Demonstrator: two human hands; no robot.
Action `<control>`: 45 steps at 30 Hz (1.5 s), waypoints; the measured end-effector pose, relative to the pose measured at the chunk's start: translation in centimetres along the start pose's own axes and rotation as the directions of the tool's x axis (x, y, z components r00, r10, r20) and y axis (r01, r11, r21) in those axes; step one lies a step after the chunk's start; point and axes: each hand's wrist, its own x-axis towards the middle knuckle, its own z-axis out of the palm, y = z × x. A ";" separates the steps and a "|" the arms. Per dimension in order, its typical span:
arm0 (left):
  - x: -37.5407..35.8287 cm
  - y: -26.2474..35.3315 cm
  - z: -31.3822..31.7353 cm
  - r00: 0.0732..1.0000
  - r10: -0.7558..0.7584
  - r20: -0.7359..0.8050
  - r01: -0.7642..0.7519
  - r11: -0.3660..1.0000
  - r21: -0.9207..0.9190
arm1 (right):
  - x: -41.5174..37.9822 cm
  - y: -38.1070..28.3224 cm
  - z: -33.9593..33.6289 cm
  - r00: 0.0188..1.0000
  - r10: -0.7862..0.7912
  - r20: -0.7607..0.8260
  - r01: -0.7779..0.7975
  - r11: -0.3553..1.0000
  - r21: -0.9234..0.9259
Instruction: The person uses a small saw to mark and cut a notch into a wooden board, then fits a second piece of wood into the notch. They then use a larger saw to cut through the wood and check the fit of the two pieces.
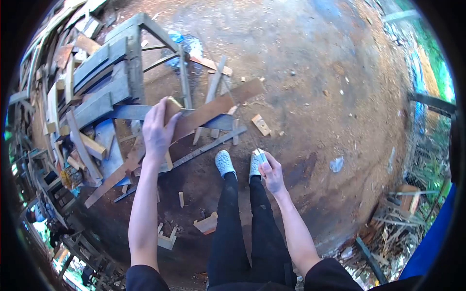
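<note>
My left hand (pixel 156 131) is closed on a short light wood block (pixel 172 107), just above a long brown board (pixel 208 112) that slants across other planks. On the right, in front of my right shoe, my right hand (pixel 272 172) is closed round a small pale object (pixel 260 156) with a bluish side; what it is I cannot make out. A small wood piece with dark marks (pixel 261 124) lies on the ground above my right hand.
A weathered wooden bench (pixel 114 82) and heaped planks (pixel 73 97) fill the left side. Offcuts (pixel 207 223) lie left of my legs. A plastic scrap (pixel 336 164) is on the dirt floor (pixel 340 111). Sticks and debris (pixel 398 218) are piled at lower right.
</note>
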 end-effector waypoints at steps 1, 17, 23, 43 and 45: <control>-0.2 -1.6 -1.2 0.999 -0.015 -0.049 0.016 0.999 0.029 | 0.1 0.2 0.3 1.000 -0.012 -0.002 0.012 1.000 -0.025; 5.4 -3.4 -2.7 0.993 0.020 -0.121 0.001 0.985 0.172 | 0.0 -0.9 1.6 0.998 -0.038 -0.059 0.036 0.999 -0.041; 5.1 8.8 7.1 0.937 -0.237 0.257 0.239 0.971 0.024 | 0.8 -0.9 1.4 0.993 -0.074 -0.090 0.055 0.980 -0.192; 5.0 8.7 8.4 0.961 -0.246 0.129 0.225 0.962 0.155 | -9.7 -2.6 -3.4 0.996 -0.004 -0.090 -0.015 0.977 -0.213; 5.0 8.8 8.4 0.961 -0.247 0.126 0.227 0.961 0.157 | -9.6 -2.1 -3.4 0.996 -0.007 -0.090 -0.011 0.980 -0.199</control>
